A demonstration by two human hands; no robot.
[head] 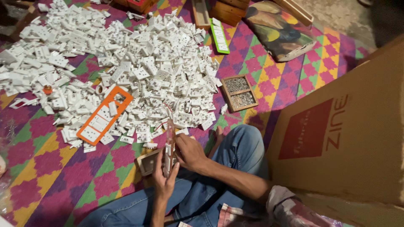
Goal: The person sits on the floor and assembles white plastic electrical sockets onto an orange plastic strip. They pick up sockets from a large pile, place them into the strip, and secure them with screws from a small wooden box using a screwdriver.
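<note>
Mat: bright woven floor mat in pink, purple, green and yellow diamonds covers the floor, and everything lies on it within reach of the seated person.
Carton: large brown cardboard box with a red panel stands at the right of the frame, close beside the person's knee.
Heap: wide pile of white plastic socket plates spreads over the upper left and centre, loose and unsorted, just ahead of the hands.
Orange frame: long orange plastic frame with rectangular openings lies flat at the heap's lower edge, some white plates seated in it.
Tray: small two-compartment wooden tray of small metal pieces, probably screws, sits right of the heap, apart from it.
Held strip: narrow pale orange strip carrying white pieces is held upright, edge-on to the camera, at lower centre above the lap.
Left hand: fingers curled closed around the strip's lower end, steadying it from below.
Right hand: fingers bent in against the strip's middle, touching it; whether they pinch anything small I cannot tell.
</note>
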